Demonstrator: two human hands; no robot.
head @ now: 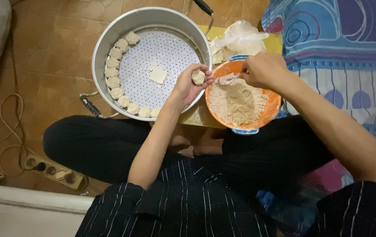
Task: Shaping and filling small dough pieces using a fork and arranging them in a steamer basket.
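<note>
Dark pinstriped sleeves and crossed legs in black trousers fill the near edge of the scene, where the person sits on a brown tiled floor. From there the left hand reaches to the far side, its fingers curled around a small round filled dumpling, which rests in the cupped palm just above the near right rim of a large round metal steamer pot. Just to the right, the right hand is pressed together on the handle of a small spoon, whose tip lies close beside the dumpling and over an orange plastic bowl of pale minced filling. Inside the pot lies a white perforated steamer tray, with a row of finished dumplings following its left and near rim in a curve, and a small pale square wrapper lying near the tray's middle. Beyond the bowl, on the far side, sits a crumpled clear plastic bag on a yellow surface. A patterned blue and pink mattress cover stretches along the right. On the floor at near left lie a beige power strip and a looping white cable.
</note>
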